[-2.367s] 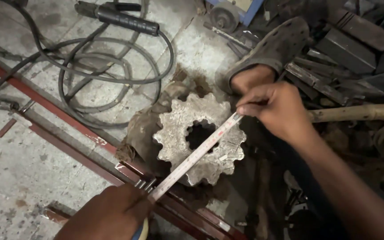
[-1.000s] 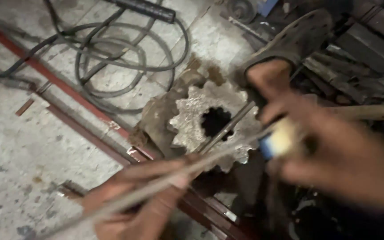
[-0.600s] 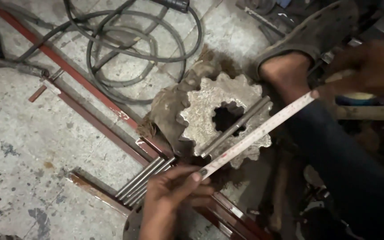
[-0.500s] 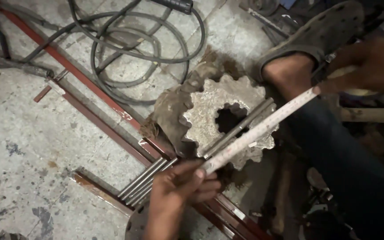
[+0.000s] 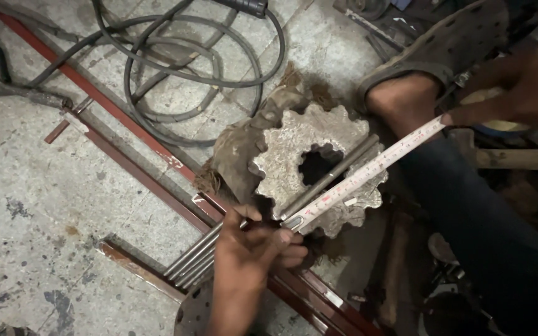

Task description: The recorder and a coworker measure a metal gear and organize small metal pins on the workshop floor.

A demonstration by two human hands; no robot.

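Note:
A rusty toothed gear wheel lies flat on the concrete floor. Thin steel rods rest across its centre hole and run down left to the floor. A white tape measure blade is stretched alongside the rods. My left hand pinches the blade's hook end at the gear's lower edge, by the rods. At the upper right, my right hand grips the yellow and blue tape case, thumb and finger on the blade.
My foot in a dark sandal stands right of the gear. Red steel bars cross the floor diagonally. A coiled black cable lies at the top. A wooden handle and scrap metal sit at right.
The tape has been pulled out longer, my right hand drawing the case up and right. My left hand has shifted the hook end onto the rods at the gear's lower edge.

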